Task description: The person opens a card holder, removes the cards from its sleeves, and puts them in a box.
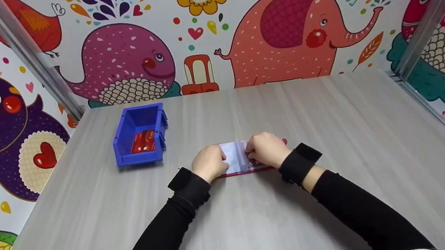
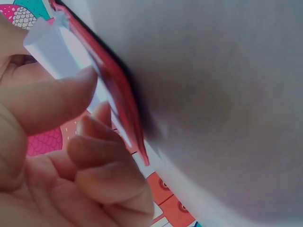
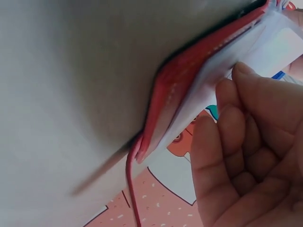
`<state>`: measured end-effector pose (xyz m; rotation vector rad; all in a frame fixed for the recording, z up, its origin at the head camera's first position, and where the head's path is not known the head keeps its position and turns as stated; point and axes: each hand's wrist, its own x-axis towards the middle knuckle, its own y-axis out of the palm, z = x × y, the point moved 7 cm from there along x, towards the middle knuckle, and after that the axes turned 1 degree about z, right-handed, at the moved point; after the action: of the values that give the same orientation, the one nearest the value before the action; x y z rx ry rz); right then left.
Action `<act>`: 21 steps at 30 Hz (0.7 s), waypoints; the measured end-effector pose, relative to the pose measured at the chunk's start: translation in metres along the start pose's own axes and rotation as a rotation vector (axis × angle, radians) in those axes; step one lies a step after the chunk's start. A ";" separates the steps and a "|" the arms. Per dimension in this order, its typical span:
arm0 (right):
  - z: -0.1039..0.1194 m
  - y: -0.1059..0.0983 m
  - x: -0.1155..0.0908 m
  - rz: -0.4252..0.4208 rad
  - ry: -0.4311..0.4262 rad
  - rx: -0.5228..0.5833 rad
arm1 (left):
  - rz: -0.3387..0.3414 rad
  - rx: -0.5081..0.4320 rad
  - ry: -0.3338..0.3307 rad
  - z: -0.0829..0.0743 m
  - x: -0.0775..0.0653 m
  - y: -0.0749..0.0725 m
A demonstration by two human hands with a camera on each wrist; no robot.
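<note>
A red card holder (image 3: 163,90) with clear plastic sleeves (image 1: 231,158) lies spread open on the table, its red rim showing along the near edge in the head view. My left hand (image 1: 209,161) is at its left end, thumb and curled fingers pinching the sleeves' edge. On the other side, my right hand (image 1: 267,149) pinches a sleeve between thumb and index finger, the other fingers curled below. Some sleeves stand up in the middle, between both hands. A thin red strap (image 3: 130,182) hangs from the cover in the right wrist view.
A blue bin (image 1: 139,157) stands at the back left of the grey wood-look table (image 1: 235,225), with red cards (image 1: 142,141) inside. Printed cartoon panels (image 1: 202,25) rise behind and beside the table. Black straps (image 1: 189,186) wrap both wrists.
</note>
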<state>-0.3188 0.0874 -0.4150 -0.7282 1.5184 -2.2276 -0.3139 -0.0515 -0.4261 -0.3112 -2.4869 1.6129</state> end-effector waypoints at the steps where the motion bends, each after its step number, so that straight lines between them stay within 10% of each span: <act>1: 0.000 0.000 0.001 -0.002 0.002 0.011 | 0.000 -0.001 0.000 0.000 0.000 0.000; 21: -0.010 0.001 0.003 0.032 0.087 0.070 | -0.084 -0.014 0.124 -0.019 -0.010 -0.015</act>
<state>-0.3274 0.0931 -0.4185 -0.5891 1.4732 -2.3031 -0.3010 -0.0429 -0.4050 -0.2945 -2.3870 1.4967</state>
